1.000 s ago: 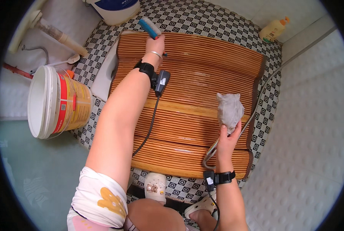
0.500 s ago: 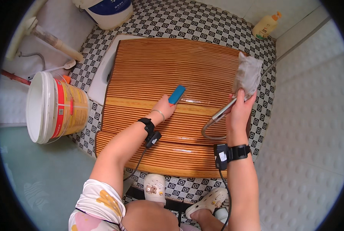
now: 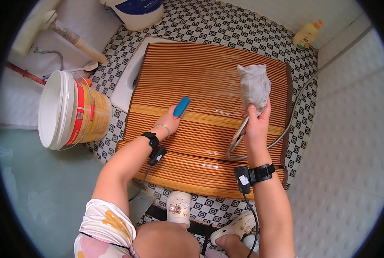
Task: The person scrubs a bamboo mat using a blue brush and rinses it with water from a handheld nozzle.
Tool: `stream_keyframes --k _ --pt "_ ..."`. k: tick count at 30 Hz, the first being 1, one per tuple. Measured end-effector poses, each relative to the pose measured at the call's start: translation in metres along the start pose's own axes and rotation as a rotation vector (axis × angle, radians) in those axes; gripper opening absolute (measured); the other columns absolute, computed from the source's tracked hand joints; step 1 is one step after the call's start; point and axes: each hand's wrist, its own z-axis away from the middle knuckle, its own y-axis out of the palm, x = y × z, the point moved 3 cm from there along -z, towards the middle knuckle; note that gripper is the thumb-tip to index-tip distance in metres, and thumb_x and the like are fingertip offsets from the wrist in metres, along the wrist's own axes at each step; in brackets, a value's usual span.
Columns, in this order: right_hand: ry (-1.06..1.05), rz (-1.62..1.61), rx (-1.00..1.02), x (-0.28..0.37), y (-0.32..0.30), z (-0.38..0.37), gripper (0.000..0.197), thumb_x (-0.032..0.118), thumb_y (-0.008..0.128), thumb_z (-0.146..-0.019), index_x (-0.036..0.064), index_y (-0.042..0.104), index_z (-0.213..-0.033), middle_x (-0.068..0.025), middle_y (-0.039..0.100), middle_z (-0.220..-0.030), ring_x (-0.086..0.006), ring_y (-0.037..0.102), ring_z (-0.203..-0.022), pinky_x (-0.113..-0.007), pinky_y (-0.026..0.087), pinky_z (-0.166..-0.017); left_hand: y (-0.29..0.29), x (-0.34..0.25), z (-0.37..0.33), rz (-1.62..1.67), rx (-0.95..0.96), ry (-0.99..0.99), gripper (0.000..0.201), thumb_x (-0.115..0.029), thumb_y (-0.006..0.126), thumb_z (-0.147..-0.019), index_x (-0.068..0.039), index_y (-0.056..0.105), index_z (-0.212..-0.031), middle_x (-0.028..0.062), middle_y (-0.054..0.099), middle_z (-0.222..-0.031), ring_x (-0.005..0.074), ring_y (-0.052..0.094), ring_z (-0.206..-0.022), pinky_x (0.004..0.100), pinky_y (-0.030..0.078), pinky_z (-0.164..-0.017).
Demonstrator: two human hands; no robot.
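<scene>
1. Two bare hands are over a striped wooden mat [image 3: 192, 81]; its near left edge is partly hidden by the left forearm, and a white plastic piece [image 3: 134, 71] shows only in part beneath its far left side.
2. The left hand [image 3: 168, 121] is curled closed around a blue brush [image 3: 182, 105], which sits above the mat's middle; most of the bristles are hidden underneath, and I cannot tell whether they touch the wood.
3. The right hand [image 3: 258, 124] grips the lower end of a crumpled grey bundle [image 3: 254, 86], thumb on one side and fingers on the other; what lies inside is covered. A hose [image 3: 230, 150] loops below that hand.
4. The left arm slants inward, elbow bent outward; the right forearm points nearly straight ahead, the bundle upward from the hand.
5. A blue-and-white bucket [image 3: 142, 18] is cut off at the top.
</scene>
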Motion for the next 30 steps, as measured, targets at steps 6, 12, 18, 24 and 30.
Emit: stream_keyframes --k 6,12,18,24,30 --pt "0.020 -0.150 0.011 -0.002 0.039 0.003 0.057 0.017 0.053 -0.101 0.0154 0.027 -0.150 -0.0035 0.056 -0.090 -0.0065 0.048 -0.061 -0.020 0.037 -0.039 -0.020 0.064 0.012 -0.183 0.011 -0.057 0.045 -0.011 0.056 -0.094 -0.011 0.045 -0.138 0.0187 0.065 -0.096 0.0342 0.063 -0.077 0.0452 0.048 -0.063" --pt "0.081 -0.213 0.092 0.032 0.074 -0.011 0.063 0.015 0.053 -0.099 0.0100 0.020 -0.153 -0.0053 0.054 -0.105 -0.0113 0.052 -0.084 -0.024 0.045 -0.060 -0.025 0.080 0.028 -0.168 0.158 -0.121 0.046 -0.012 0.062 -0.091 -0.004 0.044 -0.132 0.0190 0.061 -0.101 0.0324 0.062 -0.081 0.0451 0.049 -0.065" --pt "-0.061 -0.328 0.068 0.051 0.095 -0.029 0.062 0.017 0.053 -0.100 0.0132 0.021 -0.153 -0.0060 0.055 -0.103 -0.0099 0.053 -0.077 -0.023 0.042 -0.048 -0.010 0.061 0.033 -0.086 0.101 -0.099 0.069 -0.026 0.066 -0.090 -0.006 0.031 -0.147 0.0200 0.064 -0.101 0.0320 0.064 -0.081 0.0432 0.051 -0.066" --pt "-0.102 -0.275 0.111 0.060 0.091 -0.037 0.061 0.017 0.053 -0.100 0.0131 0.022 -0.152 -0.0059 0.056 -0.102 -0.0098 0.053 -0.077 -0.022 0.040 -0.043 0.003 0.039 0.029 -0.068 0.106 0.010 0.068 -0.026 0.062 -0.093 -0.005 0.031 -0.150 0.0219 0.067 -0.106 0.0354 0.067 -0.089 0.0445 0.053 -0.072" --pt "-0.253 -0.082 0.053 0.067 0.036 -0.063 0.049 0.013 0.056 -0.099 0.0104 0.037 -0.144 -0.0021 0.059 -0.104 -0.0087 0.053 -0.073 -0.022 0.044 -0.056 0.020 0.002 0.026 -0.095 0.166 0.063 0.068 -0.026 0.061 -0.093 -0.006 0.032 -0.150 0.0230 0.066 -0.112 0.0364 0.067 -0.093 0.0446 0.053 -0.075"
